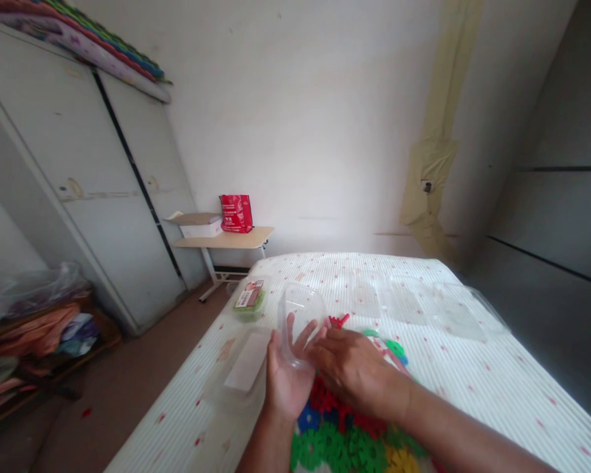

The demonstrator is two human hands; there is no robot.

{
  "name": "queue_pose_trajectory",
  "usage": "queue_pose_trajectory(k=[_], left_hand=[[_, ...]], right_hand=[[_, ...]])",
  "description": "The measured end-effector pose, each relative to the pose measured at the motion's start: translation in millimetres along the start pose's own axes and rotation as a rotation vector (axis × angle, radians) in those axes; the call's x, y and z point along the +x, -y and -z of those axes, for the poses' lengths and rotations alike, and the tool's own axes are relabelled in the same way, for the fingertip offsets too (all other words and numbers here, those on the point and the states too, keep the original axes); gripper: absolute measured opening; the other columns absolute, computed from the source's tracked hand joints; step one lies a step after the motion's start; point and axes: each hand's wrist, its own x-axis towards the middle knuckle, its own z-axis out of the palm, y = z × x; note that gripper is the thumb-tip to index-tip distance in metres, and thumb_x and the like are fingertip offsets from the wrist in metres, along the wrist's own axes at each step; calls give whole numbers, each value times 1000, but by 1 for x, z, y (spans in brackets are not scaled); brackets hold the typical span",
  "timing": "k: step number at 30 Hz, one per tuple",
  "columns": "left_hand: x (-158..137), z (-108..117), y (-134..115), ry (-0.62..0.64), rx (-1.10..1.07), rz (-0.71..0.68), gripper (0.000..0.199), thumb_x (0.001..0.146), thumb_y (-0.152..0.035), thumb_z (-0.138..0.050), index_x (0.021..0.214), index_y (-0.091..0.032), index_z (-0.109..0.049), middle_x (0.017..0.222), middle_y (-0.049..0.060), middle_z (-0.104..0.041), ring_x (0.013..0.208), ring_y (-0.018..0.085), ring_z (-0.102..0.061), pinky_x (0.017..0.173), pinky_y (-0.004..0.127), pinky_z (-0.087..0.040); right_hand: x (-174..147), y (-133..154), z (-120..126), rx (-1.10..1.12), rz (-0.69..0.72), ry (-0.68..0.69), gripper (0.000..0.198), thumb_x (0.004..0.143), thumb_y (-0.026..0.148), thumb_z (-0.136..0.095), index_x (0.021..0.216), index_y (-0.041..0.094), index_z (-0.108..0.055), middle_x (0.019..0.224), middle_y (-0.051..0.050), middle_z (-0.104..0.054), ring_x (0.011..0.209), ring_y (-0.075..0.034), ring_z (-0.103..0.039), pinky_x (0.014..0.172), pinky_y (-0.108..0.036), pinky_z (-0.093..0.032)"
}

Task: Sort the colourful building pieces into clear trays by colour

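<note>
My left hand (288, 389) cradles a clear plastic container (301, 303), its fingers visible through the wall. The container is tilted above the table and looks see-through, with nothing plain inside. Against its right side lies my right hand (358, 369), fingers curled together; whatever they pinch is hidden. Beneath both hands spreads a pile of notched plastic building discs: red discs (325, 396), blue discs (309, 418), green discs (332, 448) and yellow discs (401, 461). Left of my left hand, a clear lid or container with a pale label (247, 362) rests on the table.
A lidded container with green contents (250, 301) stands at the table's left edge. Several clear containers (414, 301) sit in a row at the back right of the striped tablecloth (492, 394). Beyond are a small desk (241, 239) with a red bag (236, 213).
</note>
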Motion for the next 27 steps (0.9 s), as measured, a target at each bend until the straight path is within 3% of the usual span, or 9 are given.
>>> queue_pose_trajectory(k=[5, 8, 12, 17, 20, 27], left_hand=[[7, 7, -2, -30, -25, -66, 52, 79, -55, -52, 124, -29, -49, 109, 9, -64, 103, 26, -61, 89, 44, -45], [13, 11, -1, -101, 15, -123, 52, 81, -57, -48, 123, -28, -48, 109, 8, -63, 99, 22, -62, 88, 39, -47], [19, 15, 0, -263, 115, -212, 58, 85, -55, -42, 133, -22, -38, 110, 14, -59, 97, 19, -63, 88, 33, -48], [22, 20, 3, -294, 213, -272, 54, 88, -48, -39, 132, -16, -38, 105, 15, -60, 94, 18, -64, 91, 31, -47], [24, 24, 6, -332, 256, -278, 49, 87, -46, -42, 126, -17, -43, 101, 13, -61, 91, 17, -64, 91, 31, -46], [28, 33, 8, -368, 379, -354, 40, 85, -45, -46, 114, -18, -52, 95, 9, -63, 88, 17, -64, 89, 33, -45]], right_hand=[[18, -8, -5, 7, 53, 79, 10, 83, 15, -49, 85, 15, -58, 81, -7, -64, 76, -18, -51, 69, -29, -41], [31, -33, -3, -11, 55, 113, 11, 82, 15, -49, 83, 16, -60, 78, -6, -64, 75, -17, -52, 69, -28, -40], [52, -88, -3, -167, -216, 228, 20, 82, 16, -49, 97, 20, -63, 90, -4, -67, 88, -17, -55, 76, -26, -39], [66, -137, -27, -270, -394, 308, 24, 84, 12, -47, 99, 16, -64, 94, -11, -67, 92, -21, -59, 73, -28, -41], [69, -148, -46, -299, -437, 383, 23, 87, 12, -45, 100, 15, -64, 94, -12, -67, 93, -21, -60, 75, -29, -43], [70, -152, -71, -335, -463, 548, 25, 89, 33, -53, 106, 15, -58, 108, -6, -60, 94, -18, -59, 82, -40, -49]])
